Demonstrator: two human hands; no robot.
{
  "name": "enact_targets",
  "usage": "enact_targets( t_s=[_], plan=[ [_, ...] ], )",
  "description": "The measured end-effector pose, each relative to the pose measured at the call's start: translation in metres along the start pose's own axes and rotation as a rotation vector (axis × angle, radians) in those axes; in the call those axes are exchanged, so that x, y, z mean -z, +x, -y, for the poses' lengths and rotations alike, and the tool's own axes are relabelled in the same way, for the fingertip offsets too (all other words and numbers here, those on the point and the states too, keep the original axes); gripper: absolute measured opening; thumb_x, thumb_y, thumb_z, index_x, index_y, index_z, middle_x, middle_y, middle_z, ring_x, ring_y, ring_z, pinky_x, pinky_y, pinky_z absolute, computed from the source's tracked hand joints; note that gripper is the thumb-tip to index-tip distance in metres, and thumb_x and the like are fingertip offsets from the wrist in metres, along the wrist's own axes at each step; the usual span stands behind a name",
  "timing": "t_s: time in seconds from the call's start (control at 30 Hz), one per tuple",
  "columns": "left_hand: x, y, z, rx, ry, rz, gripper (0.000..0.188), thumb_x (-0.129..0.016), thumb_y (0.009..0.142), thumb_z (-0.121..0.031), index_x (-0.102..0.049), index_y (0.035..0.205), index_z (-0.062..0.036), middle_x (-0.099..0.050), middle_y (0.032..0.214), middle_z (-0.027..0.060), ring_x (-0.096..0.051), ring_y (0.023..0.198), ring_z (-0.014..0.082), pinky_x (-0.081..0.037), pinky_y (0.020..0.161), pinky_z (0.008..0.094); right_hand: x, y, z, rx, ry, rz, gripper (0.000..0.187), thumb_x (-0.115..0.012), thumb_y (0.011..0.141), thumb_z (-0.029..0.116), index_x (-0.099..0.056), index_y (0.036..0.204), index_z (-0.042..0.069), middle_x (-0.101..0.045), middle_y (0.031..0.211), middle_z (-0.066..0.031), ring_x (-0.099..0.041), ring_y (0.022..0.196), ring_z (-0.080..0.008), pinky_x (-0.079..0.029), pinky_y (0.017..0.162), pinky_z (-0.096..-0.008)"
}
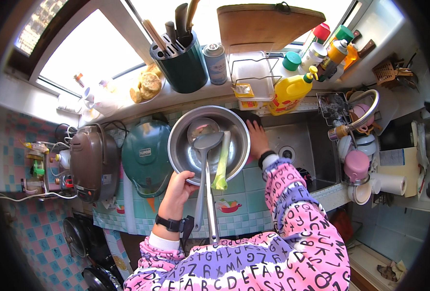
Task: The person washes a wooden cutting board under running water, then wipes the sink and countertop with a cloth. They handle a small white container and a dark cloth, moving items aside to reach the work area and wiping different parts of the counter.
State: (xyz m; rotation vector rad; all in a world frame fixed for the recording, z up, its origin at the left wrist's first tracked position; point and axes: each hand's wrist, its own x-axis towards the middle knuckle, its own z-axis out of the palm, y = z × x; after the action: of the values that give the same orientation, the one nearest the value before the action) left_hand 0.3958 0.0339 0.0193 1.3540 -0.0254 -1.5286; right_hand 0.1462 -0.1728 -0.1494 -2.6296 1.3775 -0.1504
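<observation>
A stainless steel basin is gripped at its near-left rim by my left hand, thumb over the edge. Inside the basin sits a small metal bowl with something pinkish in it. A grey spatula leans across the basin, its long handle reaching over the near rim. Next to it a steel handle sticks out too; its head is hidden. A leek stalk lies against the right side. My right hand reaches behind the basin, fingers stretched out over a dark thing I cannot make out.
A steel sink with a curved faucet lies right. Left are a green round appliance and a brown cooker. On the sill stand a knife block, a spray can, a yellow pump bottle and a cutting board.
</observation>
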Motion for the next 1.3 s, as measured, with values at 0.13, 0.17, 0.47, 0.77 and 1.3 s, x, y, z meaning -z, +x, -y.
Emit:
enact_targets(
  t_s=[0.13, 0.17, 0.47, 0.77, 1.3],
  plan=[
    [-0.005, 0.029, 0.016, -0.011, -0.037, 0.014, 0.028, -0.050, 0.085, 0.003, -0.051, 0.112, 0.0097, -0.064, 0.102, 0.0229, -0.069, 0.087, 0.0344, -0.062, 0.076, 0.0502, 0.005, -0.096, 0.017, 0.163, -0.031, 0.048, 0.051, -0.051, 0.088, 0.017, -0.052, 0.139, 0.012, -0.042, 0.151, -0.0122, -0.036, 0.140, -0.0350, -0.025, 0.116, -0.0508],
    [-0.007, 0.037, 0.020, -0.035, -0.040, 0.008, 0.029, -0.050, 0.085, 0.003, -0.050, 0.113, 0.0108, -0.064, 0.103, 0.0234, -0.069, 0.089, 0.0357, -0.062, 0.078, 0.0505, 0.010, -0.125, 0.022, 0.196, -0.023, 0.036, 0.053, -0.051, 0.087, 0.016, -0.051, 0.140, 0.012, -0.043, 0.150, -0.0123, -0.037, 0.139, -0.0351, -0.025, 0.116, -0.0507],
    [-0.003, 0.100, 0.031, -0.101, -0.118, -0.063, 0.039, -0.049, 0.084, 0.001, -0.045, 0.123, 0.0005, -0.062, 0.110, 0.0222, -0.067, 0.094, 0.0386, -0.061, 0.078, 0.0536, 0.037, -0.187, 0.021, 0.380, 0.123, 0.175, 0.057, -0.059, 0.084, 0.015, -0.052, 0.140, 0.016, -0.044, 0.150, -0.0104, -0.039, 0.139, -0.0332, -0.029, 0.115, -0.0468],
    [0.011, 0.115, 0.039, -0.066, -0.242, -0.061, 0.025, -0.053, 0.092, -0.006, -0.054, 0.115, 0.0039, -0.063, 0.115, 0.0208, -0.063, 0.107, 0.0356, -0.053, 0.094, 0.0550, 0.001, -0.048, -0.048, -0.489, 0.423, -0.020, 0.029, -0.056, 0.088, 0.011, -0.062, 0.117, 0.006, -0.062, 0.120, -0.0206, -0.063, 0.099, -0.0420, -0.051, 0.082, -0.0478],
    [0.050, 0.101, 0.118, 0.132, -0.149, 0.076, 0.066, -0.035, 0.102, -0.056, -0.048, 0.130, 0.0023, -0.059, 0.122, 0.0201, -0.059, 0.109, 0.0318, -0.046, 0.099, 0.0427, 0.160, -0.117, -0.009, -0.307, 2.113, -0.450, 0.029, -0.040, 0.104, 0.015, -0.052, 0.126, -0.001, -0.057, 0.135, -0.0184, -0.059, 0.117, -0.0259, -0.045, 0.104, -0.0370]
  ],
)
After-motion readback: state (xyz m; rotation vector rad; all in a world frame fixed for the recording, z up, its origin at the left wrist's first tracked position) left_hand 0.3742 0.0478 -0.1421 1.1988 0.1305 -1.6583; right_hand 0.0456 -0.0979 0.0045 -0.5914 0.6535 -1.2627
